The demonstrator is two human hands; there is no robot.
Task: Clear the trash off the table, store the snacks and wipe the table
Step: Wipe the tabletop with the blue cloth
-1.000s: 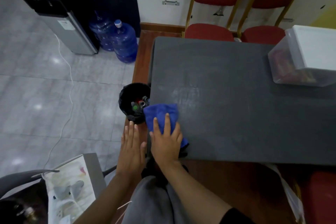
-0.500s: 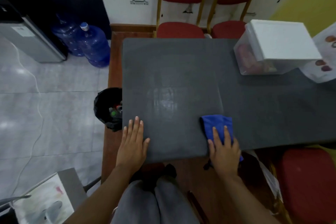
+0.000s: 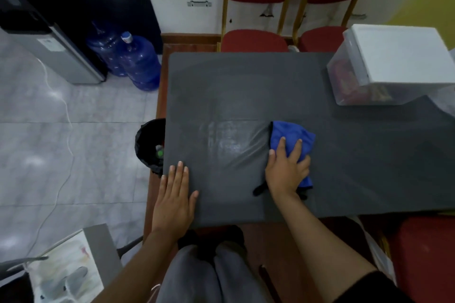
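Observation:
A dark grey table (image 3: 357, 155) fills the middle of the view. My right hand (image 3: 286, 170) presses a blue cloth (image 3: 291, 134) flat on the tabletop, near its middle. A damp, shiny streak lies just left of the cloth. My left hand (image 3: 176, 194) rests flat, fingers together, on the table's near left corner and holds nothing. A clear snack box with a white lid (image 3: 394, 64) stands at the far right of the table, with coloured packets inside. A black trash bin (image 3: 150, 146) with bottles in it stands on the floor against the table's left edge.
Two red chairs (image 3: 253, 39) stand behind the table's far edge and a red seat (image 3: 423, 253) is at the near right. Blue water jugs (image 3: 138, 61) and a dispenser (image 3: 56, 54) stand on the tiled floor to the left. My grey-trousered knees are under the near edge.
My right hand has slid the blue cloth from the near left corner rightwards, then away from me towards the table's middle. My left hand moved onto the near left corner and stays there.

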